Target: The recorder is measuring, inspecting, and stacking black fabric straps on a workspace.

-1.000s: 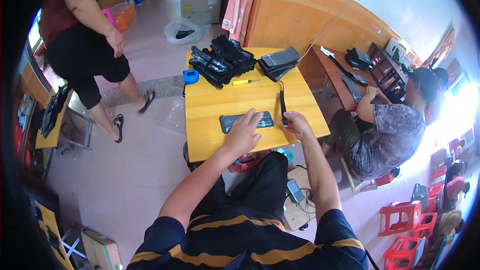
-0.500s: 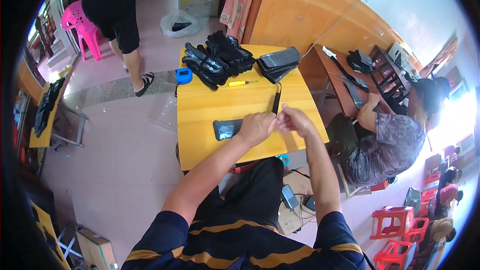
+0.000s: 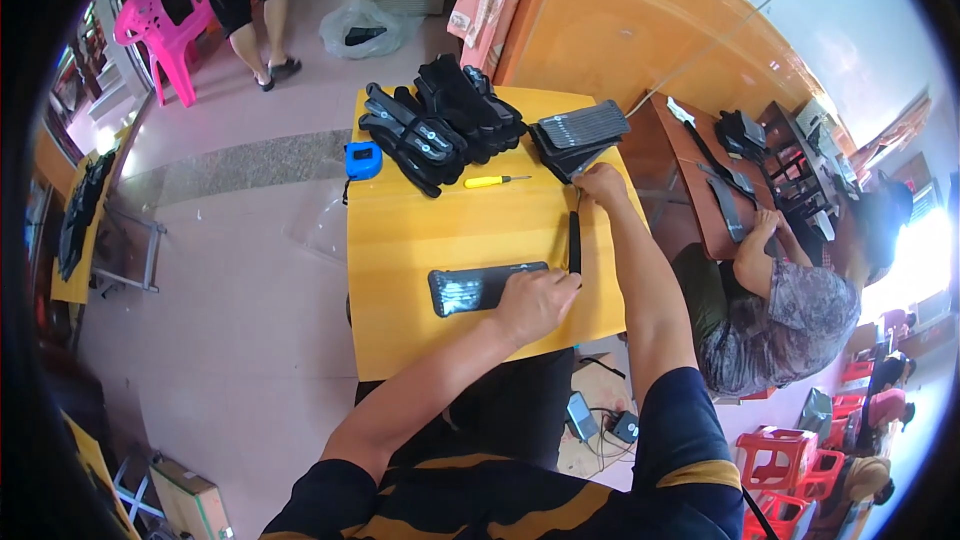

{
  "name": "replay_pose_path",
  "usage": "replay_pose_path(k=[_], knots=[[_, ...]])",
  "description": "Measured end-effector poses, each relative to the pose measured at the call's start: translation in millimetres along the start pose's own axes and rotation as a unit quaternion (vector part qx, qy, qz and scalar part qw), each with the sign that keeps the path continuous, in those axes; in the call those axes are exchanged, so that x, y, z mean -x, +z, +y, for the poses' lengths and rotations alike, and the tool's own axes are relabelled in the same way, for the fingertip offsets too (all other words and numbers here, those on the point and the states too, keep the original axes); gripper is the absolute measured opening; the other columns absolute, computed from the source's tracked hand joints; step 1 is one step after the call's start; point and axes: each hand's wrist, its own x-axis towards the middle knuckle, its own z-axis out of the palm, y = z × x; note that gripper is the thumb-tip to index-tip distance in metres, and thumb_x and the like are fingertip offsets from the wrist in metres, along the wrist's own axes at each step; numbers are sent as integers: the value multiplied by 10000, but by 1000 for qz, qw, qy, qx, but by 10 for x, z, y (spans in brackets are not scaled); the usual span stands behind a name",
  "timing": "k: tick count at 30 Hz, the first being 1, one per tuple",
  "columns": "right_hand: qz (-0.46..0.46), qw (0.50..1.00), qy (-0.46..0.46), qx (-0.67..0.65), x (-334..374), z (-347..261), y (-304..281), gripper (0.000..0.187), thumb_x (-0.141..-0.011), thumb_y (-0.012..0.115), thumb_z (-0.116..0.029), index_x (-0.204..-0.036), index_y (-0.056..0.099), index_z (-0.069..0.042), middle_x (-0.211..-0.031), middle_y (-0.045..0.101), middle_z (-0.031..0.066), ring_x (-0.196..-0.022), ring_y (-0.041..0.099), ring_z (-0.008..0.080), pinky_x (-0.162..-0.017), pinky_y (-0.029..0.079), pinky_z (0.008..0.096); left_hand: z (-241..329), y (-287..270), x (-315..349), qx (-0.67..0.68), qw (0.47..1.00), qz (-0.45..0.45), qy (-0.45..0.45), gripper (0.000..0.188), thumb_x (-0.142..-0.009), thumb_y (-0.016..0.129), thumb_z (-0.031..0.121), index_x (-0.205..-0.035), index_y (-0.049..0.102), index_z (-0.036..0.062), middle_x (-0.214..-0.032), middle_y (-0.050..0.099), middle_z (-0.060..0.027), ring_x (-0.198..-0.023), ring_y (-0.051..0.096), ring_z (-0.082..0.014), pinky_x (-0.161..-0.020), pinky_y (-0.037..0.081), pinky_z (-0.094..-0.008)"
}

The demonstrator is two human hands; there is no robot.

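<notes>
In the head view, the left hand (image 3: 535, 302) presses its fingers down on a flat black panel (image 3: 478, 288) lying on the yellow table (image 3: 420, 230). The right hand (image 3: 600, 183) reaches a black stack (image 3: 578, 130), fingers seemingly clenched on a black strap (image 3: 574, 240).

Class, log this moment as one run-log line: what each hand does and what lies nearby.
left hand: resting on flat black panel | right hand: at stack of black panels | nearby: black strip, yellow screwdriver

dark navy short-sleeved shirt with mustard-yellow stripes, forearms bare, and what look like black trousers.
</notes>
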Motion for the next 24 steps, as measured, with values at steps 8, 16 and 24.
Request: replay_pose_path(k=[8, 16, 24], knots=[[-40, 980, 60, -187, -368, 146, 190, 513, -898, 765, -523, -809, 723, -20, -726, 689, 75, -619, 682, 202, -551, 564, 359, 5, -5, -9, 31, 999, -14, 1, 95, -895, 685, 174, -894, 660, 82, -732, 668, -66, -687, 710, -257, -590, 566, -388], [25, 997, 49, -58, -374, 151, 234, 627, -913, 642, -661, -832, 773, -53, -771, 751, 127, -777, 748, 274, -771, 567, 397, 436, -47, 207, 107, 989, -86, 47, 103, -900, 673, 159, -852, 649, 71, -729, 642, -88, -682, 699, -270, -601, 546, -384], [148, 980, -51, -126, 95, 363, 139, 500, -931, 681, -522, -1011, 742, -31, -919, 760, 136, -892, 739, 268, -805, 558, 361, 611, -869, 288, 212, 974, -35, -65, 145, -868, 762, 130, -988, 731, 56, -835, 729, -117, -717, 723, -278, -632, 576, -373]])
